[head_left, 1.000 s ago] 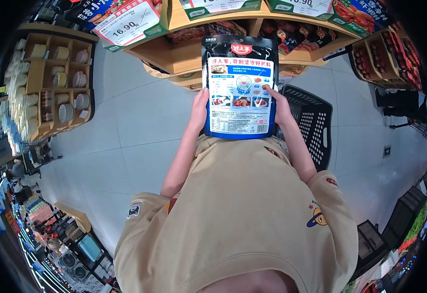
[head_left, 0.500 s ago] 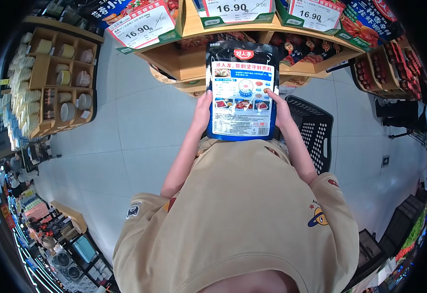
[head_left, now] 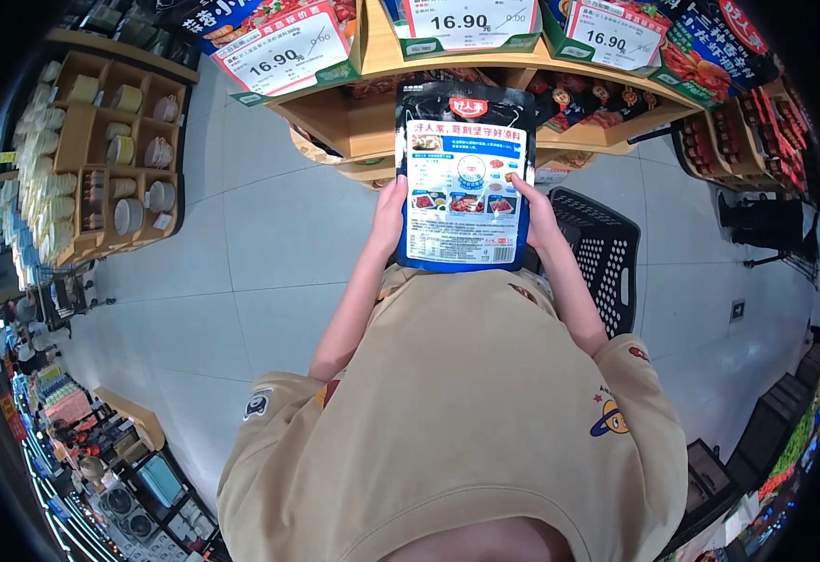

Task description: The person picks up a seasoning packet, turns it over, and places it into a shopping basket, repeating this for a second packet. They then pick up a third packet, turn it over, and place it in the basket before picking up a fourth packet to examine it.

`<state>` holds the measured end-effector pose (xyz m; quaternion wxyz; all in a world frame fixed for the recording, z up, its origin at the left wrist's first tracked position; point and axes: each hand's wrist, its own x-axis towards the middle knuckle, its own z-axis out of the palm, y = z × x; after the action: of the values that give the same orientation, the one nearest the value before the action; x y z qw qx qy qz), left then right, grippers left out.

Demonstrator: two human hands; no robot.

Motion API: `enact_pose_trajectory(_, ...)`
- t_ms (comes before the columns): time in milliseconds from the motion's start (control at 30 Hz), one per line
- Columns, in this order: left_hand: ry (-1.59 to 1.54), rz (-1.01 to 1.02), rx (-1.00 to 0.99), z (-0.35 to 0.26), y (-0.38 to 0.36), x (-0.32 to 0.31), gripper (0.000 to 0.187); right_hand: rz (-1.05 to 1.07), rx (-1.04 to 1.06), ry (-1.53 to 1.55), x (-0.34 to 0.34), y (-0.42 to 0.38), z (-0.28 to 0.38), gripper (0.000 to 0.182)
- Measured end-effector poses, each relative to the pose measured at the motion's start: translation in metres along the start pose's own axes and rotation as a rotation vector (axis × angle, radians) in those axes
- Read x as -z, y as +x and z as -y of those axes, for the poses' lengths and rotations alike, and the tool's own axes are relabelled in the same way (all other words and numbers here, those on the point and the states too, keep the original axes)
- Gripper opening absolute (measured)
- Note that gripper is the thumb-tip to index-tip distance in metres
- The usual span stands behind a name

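I hold a blue and black food pouch [head_left: 463, 178] upright in front of my chest, its printed back label facing me. My left hand [head_left: 390, 217] grips its left edge, thumb on the front. On the right edge my right hand [head_left: 536, 214] does the same, thumb resting near the small product pictures. The pouch hides part of the wooden shelf behind it.
A wooden display shelf [head_left: 363, 112] with 16.90 price cards [head_left: 283, 49] and red packets stands ahead. A black perforated shopping basket [head_left: 600, 255] sits on the grey tile floor at my right. A shelf of cups and bowls [head_left: 115, 155] stands left; another rack of red packets [head_left: 743, 131] right.
The pouch and both hands have shifted slightly down and right in view as the shelf and its price cards came further into the frame. The grip is unchanged.
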<state>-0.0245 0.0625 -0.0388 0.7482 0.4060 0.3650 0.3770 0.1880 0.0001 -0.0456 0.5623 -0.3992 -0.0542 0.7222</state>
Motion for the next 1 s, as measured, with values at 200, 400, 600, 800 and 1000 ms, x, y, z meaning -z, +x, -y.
enact_pose_trajectory(200, 0.010, 0.000, 0.013, 0.001, 0.000, 0.002, 0.036, -0.014, 0.008, -0.005, 0.001, 0.000, -0.003, 0.036)
enact_pose_trajectory(400, 0.025, 0.005, 0.017, 0.004, 0.000, 0.005, 0.036, -0.005, 0.017, -0.017, 0.001, -0.001, -0.005, 0.035)
enact_pose_trajectory(600, 0.058, 0.007, 0.086, 0.004, -0.001, 0.007, 0.037, -0.052, 0.018, -0.045, -0.003, -0.001, -0.008, 0.035)
enact_pose_trajectory(800, -0.567, 0.116, 0.405, 0.014, -0.002, 0.036, 0.043, -0.101, -0.080, -0.156, -0.027, 0.005, -0.001, 0.034)
enact_pose_trajectory(1000, -0.761, -0.018, 0.389, 0.022, -0.018, 0.065, 0.045, 0.040, -0.086, -0.304, -0.061, 0.026, -0.005, 0.045)
